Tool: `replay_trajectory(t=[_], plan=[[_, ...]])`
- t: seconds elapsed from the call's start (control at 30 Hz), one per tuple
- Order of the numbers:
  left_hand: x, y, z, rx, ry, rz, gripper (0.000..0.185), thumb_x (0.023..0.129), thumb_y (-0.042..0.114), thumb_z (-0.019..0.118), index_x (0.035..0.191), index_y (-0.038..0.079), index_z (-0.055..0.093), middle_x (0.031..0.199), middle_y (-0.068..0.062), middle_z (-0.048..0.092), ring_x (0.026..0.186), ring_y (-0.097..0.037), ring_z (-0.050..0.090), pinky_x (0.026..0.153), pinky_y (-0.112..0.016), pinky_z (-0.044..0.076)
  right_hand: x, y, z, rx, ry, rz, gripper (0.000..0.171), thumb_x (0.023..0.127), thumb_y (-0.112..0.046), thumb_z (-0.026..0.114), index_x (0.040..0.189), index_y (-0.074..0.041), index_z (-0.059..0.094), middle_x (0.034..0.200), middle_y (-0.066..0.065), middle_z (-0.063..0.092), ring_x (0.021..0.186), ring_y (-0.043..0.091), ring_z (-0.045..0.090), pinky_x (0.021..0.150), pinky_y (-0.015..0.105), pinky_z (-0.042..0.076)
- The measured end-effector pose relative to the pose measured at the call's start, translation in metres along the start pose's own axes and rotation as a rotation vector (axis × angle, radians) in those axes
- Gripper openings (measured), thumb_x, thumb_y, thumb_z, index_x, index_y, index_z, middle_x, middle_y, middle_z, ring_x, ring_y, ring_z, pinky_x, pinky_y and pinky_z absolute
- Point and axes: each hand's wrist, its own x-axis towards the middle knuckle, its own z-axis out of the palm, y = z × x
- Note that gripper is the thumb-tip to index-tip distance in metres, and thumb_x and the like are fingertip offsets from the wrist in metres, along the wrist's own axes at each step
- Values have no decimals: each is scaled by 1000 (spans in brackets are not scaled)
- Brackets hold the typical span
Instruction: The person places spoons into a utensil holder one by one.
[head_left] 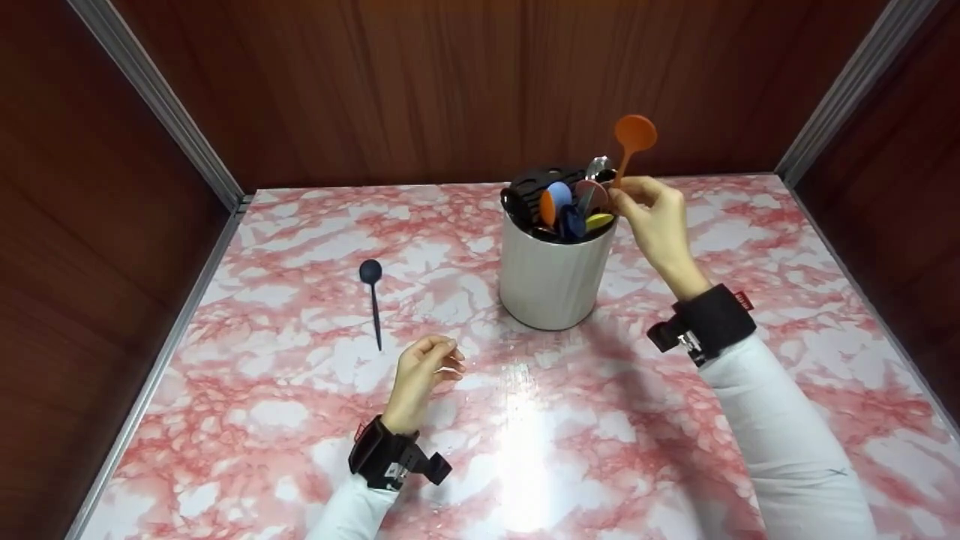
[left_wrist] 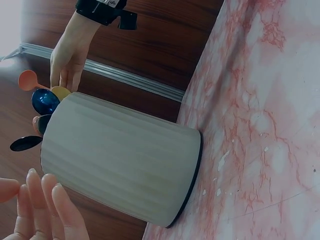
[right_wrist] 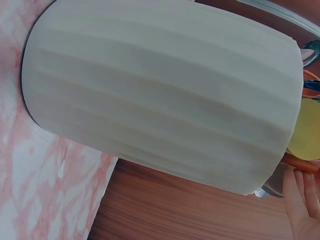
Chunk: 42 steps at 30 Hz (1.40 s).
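Note:
At the right edge of a whitish ribbed utensil holder, my right hand pinches an orange spoon by its handle. The round bowl of the spoon points up, above the rim, and the lower handle is hidden by the fingers and holder. Several spoons stand in the holder, among them a yellow one, a shiny dark blue one and a black one. My left hand hovers over the table in front of the holder, fingers loosely bent and holding nothing.
A dark blue spoon lies on the red and white marbled table, left of the holder. Brown wood-look panels with metal corner strips enclose the back and both sides.

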Motion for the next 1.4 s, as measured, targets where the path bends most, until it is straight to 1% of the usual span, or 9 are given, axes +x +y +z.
replay_trajectory(t=[0.1, 0.23, 0.37, 0.57, 0.73, 0.97, 1.13, 1.27, 1.4], plan=[[0, -1, 0, -5, 1, 1, 7, 91, 7, 51, 85, 6, 56, 72, 2, 59, 63, -10, 58, 59, -20, 51, -1, 2, -2, -36, -21, 7, 21, 87, -8, 60, 99, 8, 66, 94, 20, 67, 71, -11, 54, 68, 7, 46], [0, -2, 0, -9, 2, 4, 7, 91, 7, 51, 87, 3, 56, 72, 1, 59, 63, -11, 58, 59, -21, 52, -1, 5, -3, -83, -46, 14, 22, 88, -9, 60, 100, 7, 67, 100, 24, 67, 72, -14, 52, 69, 6, 44], [1, -2, -1, -10, 1, 6, 7, 91, 7, 51, 88, 2, 56, 72, 1, 60, 64, -12, 59, 60, -21, 52, -1, 8, -4, -108, -52, 21, 22, 87, -8, 59, 101, 7, 67, 103, 23, 67, 73, -14, 52, 69, 3, 43], [2, -3, -1, -4, 7, 5, 8, 90, 7, 51, 84, 7, 57, 72, 1, 60, 63, -12, 59, 60, -22, 52, -2, 9, -5, -94, -60, 17, 21, 88, -7, 60, 102, 6, 68, 104, 23, 67, 77, -7, 57, 68, 2, 44], [2, -3, -2, -2, 8, 2, 7, 90, 7, 51, 86, 5, 56, 72, 1, 59, 63, -12, 58, 61, -23, 52, -6, 10, -9, -72, -70, 12, 22, 87, -8, 61, 103, 6, 67, 105, 23, 66, 74, -10, 56, 68, 3, 46], [3, -3, -4, -4, 4, -2, 8, 91, 6, 50, 86, 6, 56, 73, 0, 59, 63, -11, 58, 60, -21, 51, -12, 14, -14, -98, -61, 10, 21, 87, -10, 62, 100, 5, 68, 101, 24, 67, 71, -16, 55, 66, 3, 46], [4, -3, -4, -3, 10, -3, 8, 91, 7, 50, 86, 7, 56, 74, -1, 59, 62, -10, 58, 59, -20, 51, -15, 18, -16, -100, -65, -7, 20, 86, -11, 63, 98, 4, 69, 97, 23, 68, 70, -15, 56, 64, 5, 47], [4, -3, -5, 3, 10, -2, 8, 91, 7, 50, 86, 7, 56, 74, -1, 59, 62, -10, 58, 59, -20, 51, -19, 19, -17, -73, -73, -11, 19, 86, -10, 63, 98, 5, 69, 97, 22, 68, 71, -14, 57, 66, 6, 48], [4, -2, -4, 7, 6, -2, 8, 91, 6, 49, 87, 5, 56, 74, -1, 59, 62, -10, 58, 59, -21, 51, -25, 18, -20, -49, -89, -9, 20, 85, -10, 64, 98, 5, 69, 96, 18, 69, 73, -12, 58, 69, 6, 50]])
